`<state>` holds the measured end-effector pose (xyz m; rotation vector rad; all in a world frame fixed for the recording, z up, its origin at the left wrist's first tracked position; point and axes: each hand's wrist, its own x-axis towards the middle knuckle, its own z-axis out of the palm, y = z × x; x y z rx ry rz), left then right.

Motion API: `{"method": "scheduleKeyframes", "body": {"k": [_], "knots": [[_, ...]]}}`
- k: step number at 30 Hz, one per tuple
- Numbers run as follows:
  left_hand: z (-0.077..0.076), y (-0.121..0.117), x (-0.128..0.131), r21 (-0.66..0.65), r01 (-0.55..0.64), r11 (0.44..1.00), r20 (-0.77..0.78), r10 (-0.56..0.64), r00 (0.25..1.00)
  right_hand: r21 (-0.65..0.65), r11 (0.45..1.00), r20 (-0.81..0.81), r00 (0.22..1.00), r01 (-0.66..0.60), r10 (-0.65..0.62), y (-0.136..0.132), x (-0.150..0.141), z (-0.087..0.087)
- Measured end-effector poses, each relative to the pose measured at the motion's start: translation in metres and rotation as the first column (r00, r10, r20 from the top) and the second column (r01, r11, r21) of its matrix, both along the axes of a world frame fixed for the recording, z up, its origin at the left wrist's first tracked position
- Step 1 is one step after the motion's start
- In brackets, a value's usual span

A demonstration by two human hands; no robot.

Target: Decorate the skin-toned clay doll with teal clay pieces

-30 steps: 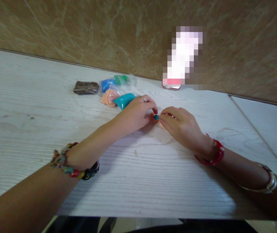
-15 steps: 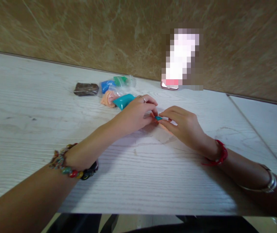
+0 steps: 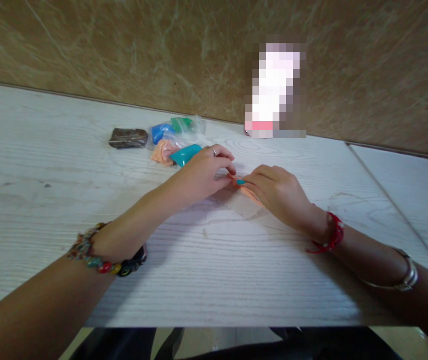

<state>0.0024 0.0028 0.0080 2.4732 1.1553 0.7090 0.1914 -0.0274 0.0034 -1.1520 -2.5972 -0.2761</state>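
A small teal piece of modelling clay [image 3: 240,182] shows at the fingertips of my right hand [image 3: 279,195], which pinches it between thumb and fingers. Beneath it a flat, long piece of orange clay [image 3: 251,194] lies on the table, partly covered by that hand. My left hand [image 3: 208,172], with a ring on one finger, curls its thumb and index finger around the far-left end of the orange clay. Just behind the left hand is a bag of teal clay [image 3: 184,155], partly hidden by the knuckles.
Bagged peach clay [image 3: 164,152], blue clay [image 3: 161,133], green clay [image 3: 181,124] and brown clay [image 3: 128,138] lie at the back left. A phone with a blurred screen [image 3: 274,90] leans on the marbled wall [image 3: 124,55]. The white wood-grain table [image 3: 184,280] ends near my lap.
My left fingertips have moved slightly away from the teal piece, which stays in my right hand's pinch. My right fingers have closed further. The whole view has shifted a little.
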Motion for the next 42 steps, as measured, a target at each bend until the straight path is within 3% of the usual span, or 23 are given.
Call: {"method": "scheduleKeyframes", "body": {"k": [14,27,42], "knots": [[0.0082,0.0005,-0.0060,0.041,-0.022,0.999,-0.048,0.024,0.999,0.023,1.000,0.054,0.999,-0.001,0.000,-0.0023,-0.0020,0.0064],[0.0071,-0.0079,0.0014,0.092,0.045,0.995,-0.028,-0.042,0.999,-0.154,0.988,-0.197,0.980,-0.013,-0.017,-0.0014,-0.0029,0.0055],[0.0054,-0.0070,0.0022,0.033,0.042,0.999,0.022,-0.042,0.999,-0.206,0.978,-0.335,0.942,-0.038,-0.034,-0.0002,-0.0050,0.0089]]}}
